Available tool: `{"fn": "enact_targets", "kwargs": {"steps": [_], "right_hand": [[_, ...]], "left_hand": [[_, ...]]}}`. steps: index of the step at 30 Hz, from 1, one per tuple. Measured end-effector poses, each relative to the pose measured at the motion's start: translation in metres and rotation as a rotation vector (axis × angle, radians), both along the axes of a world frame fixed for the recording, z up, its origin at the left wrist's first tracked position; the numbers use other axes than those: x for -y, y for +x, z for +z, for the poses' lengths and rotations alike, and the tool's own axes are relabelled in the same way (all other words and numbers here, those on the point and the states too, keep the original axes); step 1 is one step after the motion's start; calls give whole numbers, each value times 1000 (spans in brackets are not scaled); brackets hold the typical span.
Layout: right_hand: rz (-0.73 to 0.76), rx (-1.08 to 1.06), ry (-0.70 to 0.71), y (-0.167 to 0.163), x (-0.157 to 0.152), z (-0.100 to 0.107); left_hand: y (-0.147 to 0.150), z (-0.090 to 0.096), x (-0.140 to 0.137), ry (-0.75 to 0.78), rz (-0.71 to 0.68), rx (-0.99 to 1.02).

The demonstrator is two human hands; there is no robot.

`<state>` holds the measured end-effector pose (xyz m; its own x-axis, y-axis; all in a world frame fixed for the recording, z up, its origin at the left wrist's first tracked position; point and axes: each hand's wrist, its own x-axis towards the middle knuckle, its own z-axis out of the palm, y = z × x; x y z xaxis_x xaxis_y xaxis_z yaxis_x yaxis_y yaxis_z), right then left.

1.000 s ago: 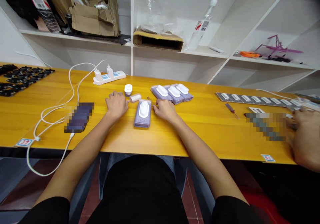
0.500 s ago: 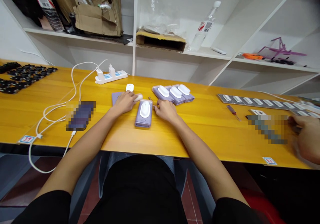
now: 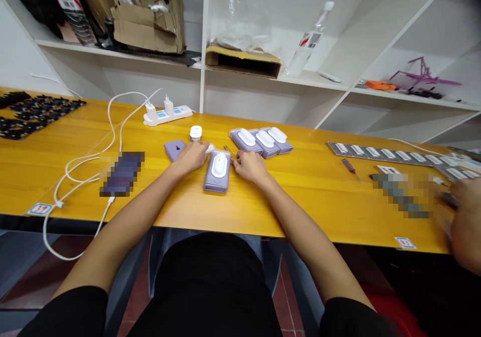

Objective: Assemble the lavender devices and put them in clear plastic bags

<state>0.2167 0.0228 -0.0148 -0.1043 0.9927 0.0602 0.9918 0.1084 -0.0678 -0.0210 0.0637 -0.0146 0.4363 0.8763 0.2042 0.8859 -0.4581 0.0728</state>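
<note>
In the head view, my left hand [image 3: 192, 156] is closed with its fingertips at a small white rounded piece [image 3: 209, 149]. My right hand [image 3: 251, 165] pinches a thin, gold-and-dark patterned tool [image 3: 230, 151] pointing toward that piece. Between my forearms, just below both hands, lies a purple box [image 3: 216, 184] with a white oval part [image 3: 219, 164] on top. A flat purple item with a dark logo [image 3: 173, 149] lies left of my left hand, partly hidden by it. Beyond that hand stands a white plug adapter [image 3: 196, 132].
Several similar purple boxes [image 3: 259, 150] sit behind my right hand. Leftward are a pixelated phone [image 3: 124, 173] on a cable and a white power strip [image 3: 168, 115]. To the right lie a screwdriver [image 3: 349, 166], a long tray [image 3: 383, 158] and another person's hand [image 3: 468, 217].
The flat purple item has turned and slid slightly left. My left hand has shifted a little right and nearer me; my right hand stays nearly still. The other person's hand has moved.
</note>
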Motion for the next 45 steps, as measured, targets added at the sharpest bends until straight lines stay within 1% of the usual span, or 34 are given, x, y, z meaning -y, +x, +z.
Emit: {"fn": "enact_targets", "kwargs": {"steps": [5,9,12,15,17,21,26,30,33,36,39,42,45], "right_hand": [[0,-4,9,2,-1,-1],[-14,-7,-2,3,-2,-2],[-18,-5,1,3,-3,-2],[-10,-5,13,4,-2,-1],[-4,-6,17,3,-2,0],[-5,-6,13,3,-1,2],[-12,-22,-1,2,0,2],[-12,-22,9,2,-1,1],[-20,-14,2,2,-1,2],[-20,-4,-6,2,-1,1],[-10,-10,-3,3,-1,0],[-2,-19,17,3,-2,-1],[1,-22,26,4,-3,-1]], "left_hand": [[-5,-4,-5,-23,6,176],[-9,-3,-10,-6,35,331],[-10,-2,-11,37,36,413],[-11,-4,-11,109,2,478],[-11,-6,-11,115,-29,505],[-11,-10,-10,12,-114,463],[-9,-10,-7,-6,-70,313],[-10,-10,-9,11,-67,256],[-12,-12,-13,43,-84,259],[-13,-14,-15,19,-88,255],[-13,-12,-15,-12,-67,265],[-14,-9,-14,-17,-58,314],[-15,-9,-15,-4,-67,392]]}}
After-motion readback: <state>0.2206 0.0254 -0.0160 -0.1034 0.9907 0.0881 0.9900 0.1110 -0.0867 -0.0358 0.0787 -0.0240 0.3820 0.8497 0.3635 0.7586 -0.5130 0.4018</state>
